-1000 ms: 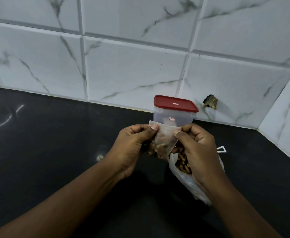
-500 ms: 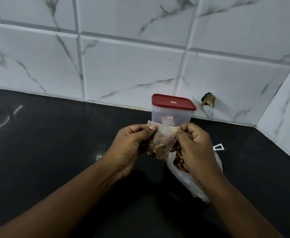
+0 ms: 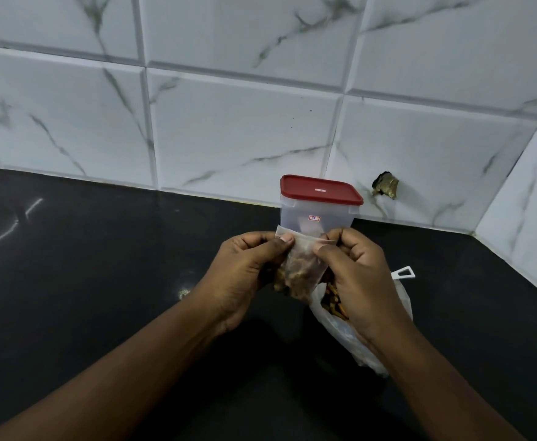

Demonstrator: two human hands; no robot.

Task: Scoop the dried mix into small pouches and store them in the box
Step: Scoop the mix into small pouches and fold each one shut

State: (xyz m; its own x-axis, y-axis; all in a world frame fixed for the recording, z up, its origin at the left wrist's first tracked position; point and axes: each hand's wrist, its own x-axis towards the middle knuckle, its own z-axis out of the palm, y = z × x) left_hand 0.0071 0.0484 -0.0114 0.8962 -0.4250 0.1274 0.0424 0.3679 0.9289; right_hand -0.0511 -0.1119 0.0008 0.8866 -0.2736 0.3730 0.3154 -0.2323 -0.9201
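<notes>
Right hand (image 3: 359, 275) slid inward along pouch (image 3: 302, 268) top edge.

text: none legible | box (image 3: 332, 219) sticker (image 3: 314, 218): red-white, blurred | lid (image 3: 302, 187) mark (image 3: 320, 190): too small to read

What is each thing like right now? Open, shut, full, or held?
Pouch, mix inside, held up by its top.
Box, upright, red lid on.
Bag, open, lying on counter.
Left hand, pinches pouch.
Right hand, pinches pouch.
</notes>
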